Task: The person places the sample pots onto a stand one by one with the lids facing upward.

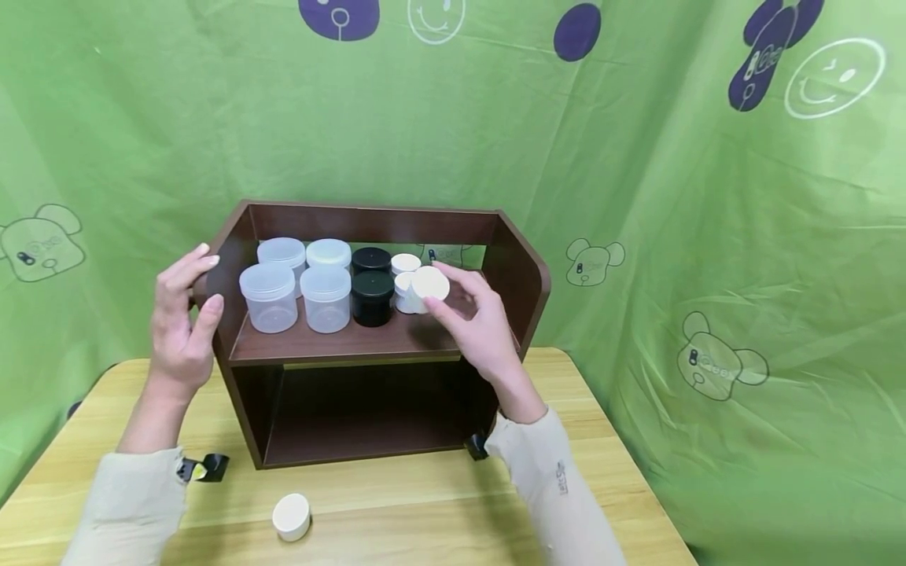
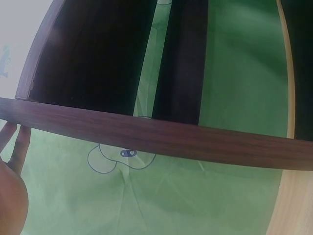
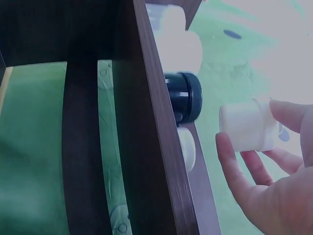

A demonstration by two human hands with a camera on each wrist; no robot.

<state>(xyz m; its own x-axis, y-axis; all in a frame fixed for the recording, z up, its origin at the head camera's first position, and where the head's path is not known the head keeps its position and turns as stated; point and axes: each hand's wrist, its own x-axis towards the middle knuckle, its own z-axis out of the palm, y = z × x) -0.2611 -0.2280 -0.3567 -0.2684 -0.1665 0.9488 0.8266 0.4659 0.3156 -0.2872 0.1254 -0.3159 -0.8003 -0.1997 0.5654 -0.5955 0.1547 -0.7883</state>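
My right hand (image 1: 481, 326) pinches a small white jar (image 1: 430, 284) between thumb and fingers over the right part of the upper shelf. In the right wrist view this jar (image 3: 244, 126) is held sideways, apart from the shelf board. Two more small white jars stand just left of it, one behind the other. My left hand (image 1: 180, 322) touches the outer left side of the dark brown shelf unit (image 1: 382, 352) with its fingers fairly straight. Its fingertips (image 2: 20, 139) meet the side panel in the left wrist view.
Left along the upper shelf stand two black jars (image 1: 372, 299) and several translucent jars (image 1: 326, 300), in front and back rows. The lower compartment (image 1: 368, 409) is dark. A white round lidded jar (image 1: 292, 516) sits on the wooden table (image 1: 396, 503) in front. Green curtains (image 1: 708, 275) surround the table.
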